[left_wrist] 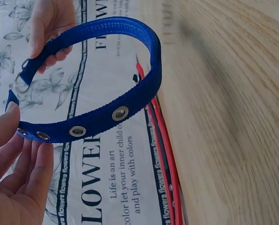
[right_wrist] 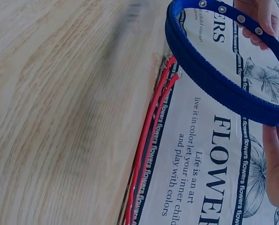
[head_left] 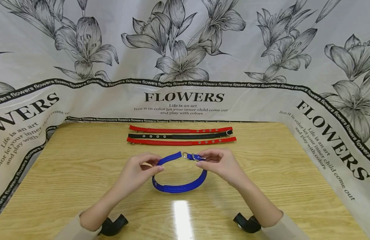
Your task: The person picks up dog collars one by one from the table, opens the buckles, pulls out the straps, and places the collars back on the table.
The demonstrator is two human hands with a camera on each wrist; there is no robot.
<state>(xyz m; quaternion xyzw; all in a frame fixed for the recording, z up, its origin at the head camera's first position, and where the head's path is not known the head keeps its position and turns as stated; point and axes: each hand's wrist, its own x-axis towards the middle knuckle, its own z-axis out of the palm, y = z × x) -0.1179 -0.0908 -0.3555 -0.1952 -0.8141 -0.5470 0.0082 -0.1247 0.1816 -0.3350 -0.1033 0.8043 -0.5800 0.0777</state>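
Note:
A blue collar point(head_left: 185, 188) is bent into a loop above the table, its two ends close together but apart. My left hand point(head_left: 140, 168) pinches the strap near its plain tip, between thumb and fingers. Metal eyelets point(left_wrist: 77, 131) line that end in the left wrist view. With thumb and fingers, my right hand point(head_left: 222, 165) grips the other end, beside the metal buckle point(head_left: 194, 156) and a D-ring point(head_left: 185, 155). The stitched padded middle of the collar hangs toward me. In the right wrist view the right hand point(right_wrist: 276, 161) shows only partly, under the strap.
Behind the hands, a red collar point(head_left: 167, 129), a black collar point(head_left: 190, 136) and another red collar point(head_left: 173, 143) lie side by side on the wooden table point(head_left: 83, 146). A flower-printed cloth point(head_left: 185, 100) stands along the back and both sides.

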